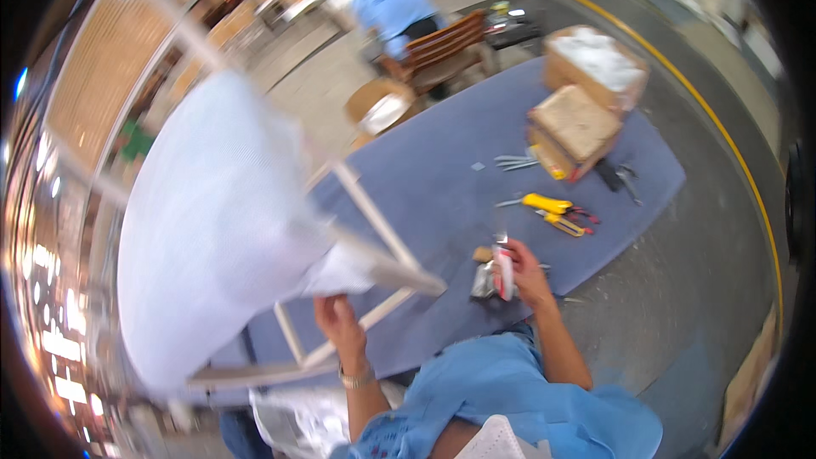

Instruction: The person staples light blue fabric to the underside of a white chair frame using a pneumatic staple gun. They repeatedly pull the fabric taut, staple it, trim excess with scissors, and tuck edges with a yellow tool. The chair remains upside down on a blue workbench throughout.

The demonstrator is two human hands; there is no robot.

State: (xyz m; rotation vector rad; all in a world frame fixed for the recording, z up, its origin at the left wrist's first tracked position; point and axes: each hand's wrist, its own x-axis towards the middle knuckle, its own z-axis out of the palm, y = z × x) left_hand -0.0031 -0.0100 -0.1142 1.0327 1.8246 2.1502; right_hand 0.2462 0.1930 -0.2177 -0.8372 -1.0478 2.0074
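Note:
A chair with a pale wooden frame (380, 212) lies tipped on the table, and white fabric (212, 212) covers its large padded part. My left hand (342, 323) is at the loose lower edge of this fabric, its fingers curled and pressed against it; the fingertips are partly hidden. Over the table's near side, my right hand (527, 274) is closed around a red-and-white utility knife (505, 276) whose metal blade points away from me. Just left of that hand lie a clear plastic bag (484, 282) and a small tan block (483, 254).
On the blue-covered table (442, 170) are yellow-handled tools (548, 204), several metal rods (516, 161), a black tool (616, 178) and a cardboard box (575, 123). Behind stands an open carton (595, 64) with white contents. A person in blue (395, 4) sits beyond, near a wooden chair (446, 49).

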